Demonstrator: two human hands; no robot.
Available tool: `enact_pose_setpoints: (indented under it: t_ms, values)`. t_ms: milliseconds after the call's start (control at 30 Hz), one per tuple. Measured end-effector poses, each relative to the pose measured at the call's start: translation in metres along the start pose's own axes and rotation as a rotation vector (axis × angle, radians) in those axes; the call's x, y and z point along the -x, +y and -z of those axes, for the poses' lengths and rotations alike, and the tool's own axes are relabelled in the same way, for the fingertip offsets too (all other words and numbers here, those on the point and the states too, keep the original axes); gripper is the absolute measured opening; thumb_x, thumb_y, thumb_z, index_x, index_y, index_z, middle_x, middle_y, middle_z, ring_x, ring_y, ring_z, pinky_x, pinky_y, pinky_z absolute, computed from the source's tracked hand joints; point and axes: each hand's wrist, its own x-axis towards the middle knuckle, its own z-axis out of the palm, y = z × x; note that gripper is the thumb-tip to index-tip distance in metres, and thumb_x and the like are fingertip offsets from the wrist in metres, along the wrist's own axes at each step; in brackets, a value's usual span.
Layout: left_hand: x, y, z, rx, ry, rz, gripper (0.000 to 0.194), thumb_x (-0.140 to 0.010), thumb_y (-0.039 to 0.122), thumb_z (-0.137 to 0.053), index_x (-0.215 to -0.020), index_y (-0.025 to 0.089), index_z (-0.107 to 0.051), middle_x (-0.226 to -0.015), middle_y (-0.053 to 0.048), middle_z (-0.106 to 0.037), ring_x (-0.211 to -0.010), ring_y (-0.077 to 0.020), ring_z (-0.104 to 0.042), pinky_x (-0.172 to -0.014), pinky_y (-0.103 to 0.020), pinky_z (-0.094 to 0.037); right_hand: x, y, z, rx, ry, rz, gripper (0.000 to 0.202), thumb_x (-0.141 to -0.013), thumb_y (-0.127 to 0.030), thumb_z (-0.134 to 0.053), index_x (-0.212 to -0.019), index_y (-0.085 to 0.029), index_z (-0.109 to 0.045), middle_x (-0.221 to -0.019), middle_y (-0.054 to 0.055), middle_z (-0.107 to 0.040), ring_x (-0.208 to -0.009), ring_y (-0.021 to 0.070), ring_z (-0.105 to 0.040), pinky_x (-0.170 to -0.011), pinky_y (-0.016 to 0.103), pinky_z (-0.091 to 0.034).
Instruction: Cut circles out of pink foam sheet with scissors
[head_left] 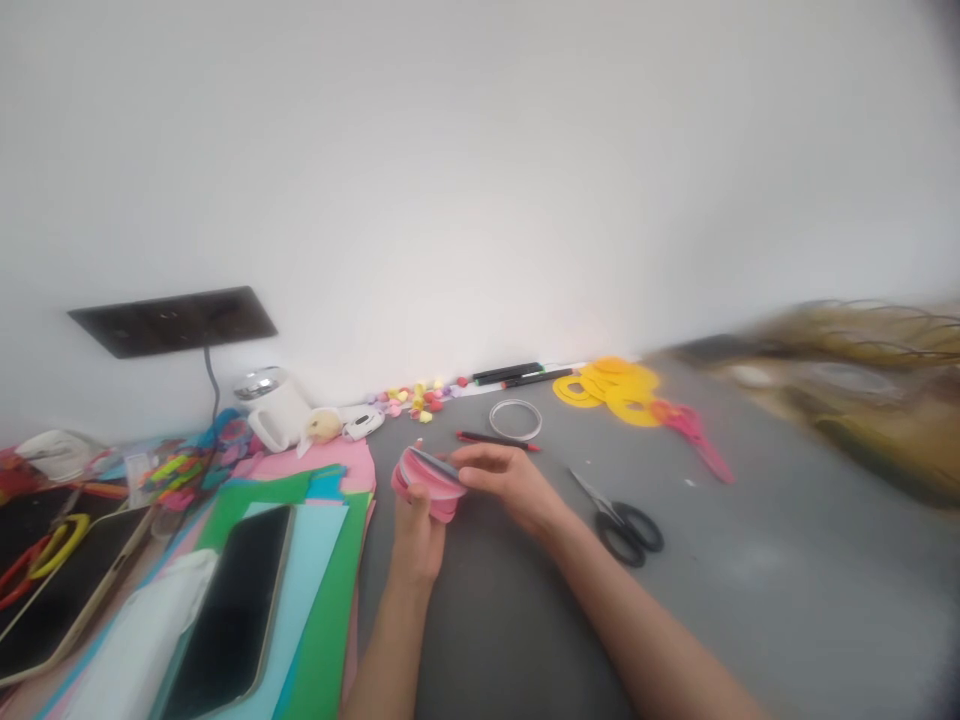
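Observation:
My left hand (421,530) is closed around a small stack of rounded pink paper pieces (427,485), holding it up off the table. The layers fan apart a little, and a greyish surface shows between them. From the right, my right hand (514,482) has its fingertips on the stack's upper right edge; its thumb and fingers close on that edge. A red-and-black pen (498,440) and a silvery ring (515,420) lie just beyond my hands. Black-handled scissors (619,520) rest partly open on the table, right of my right forearm.
Yellow paper rings (607,388) lie at the back right beside pink scissors (694,437). Black pens (517,374) and small colourful pieces (420,398) line the wall. Left are coloured paper sheets (334,590), a phone (232,610), a tablet-like device (75,580) and a white device (276,410).

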Motion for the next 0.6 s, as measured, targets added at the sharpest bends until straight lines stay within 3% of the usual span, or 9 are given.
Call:
enact_pose_setpoints:
  t_ms: [133,267,400,600]
  values:
    - [0.0004,0.002,-0.0049,-0.027,-0.08,-0.047,0.069,-0.055,0.064,-0.07,-0.109,0.021,-0.063,-0.107,-0.009,-0.064,-0.104,-0.0237,-0.057,-0.09,-0.034,-0.047,-0.0015,0.0027,-0.0016,0.109,0.134,0.138,0.019,-0.067,-0.036,-0.072,-0.072,-0.019,-0.067,-0.076,0.001,-0.067,-0.078,0.0177,-0.061,-0.076,0.033,-0.046]
    - [0.0001,0.0037,-0.0071,-0.047,-0.129,-0.054,0.073,-0.053,0.067,-0.068,-0.106,0.017,-0.065,-0.114,-0.013,-0.062,-0.11,-0.0285,-0.055,-0.089,-0.036,-0.048,0.002,0.0015,-0.0063,0.335,0.088,0.29,0.013,-0.075,-0.034,-0.065,-0.076,-0.021,-0.069,-0.095,0.006,-0.066,-0.11,0.0248,-0.053,-0.087,0.034,-0.042]
    - [-0.0004,0.0033,-0.0053,-0.066,-0.108,-0.049,0.074,-0.052,0.068,-0.068,-0.107,0.019,-0.064,-0.115,-0.012,-0.062,-0.112,-0.0296,-0.054,-0.088,-0.037,-0.049,0.006,0.0009,-0.0088,0.455,0.0,0.284,0.036,-0.064,-0.033,-0.078,-0.098,-0.023,-0.068,-0.109,0.006,-0.063,-0.116,0.0261,-0.048,-0.094,0.036,-0.039]
    - [0.0006,0.0032,-0.0041,-0.057,-0.115,-0.061,0.063,-0.057,0.061,-0.07,-0.102,0.017,-0.065,-0.106,-0.011,-0.065,-0.1,-0.0253,-0.06,-0.082,-0.034,-0.05,0.0049,0.0018,-0.0075,0.405,-0.03,0.233,0.033,-0.068,-0.035,-0.075,-0.098,-0.021,-0.069,-0.106,0.006,-0.065,-0.108,0.0263,-0.054,-0.089,0.036,-0.043]
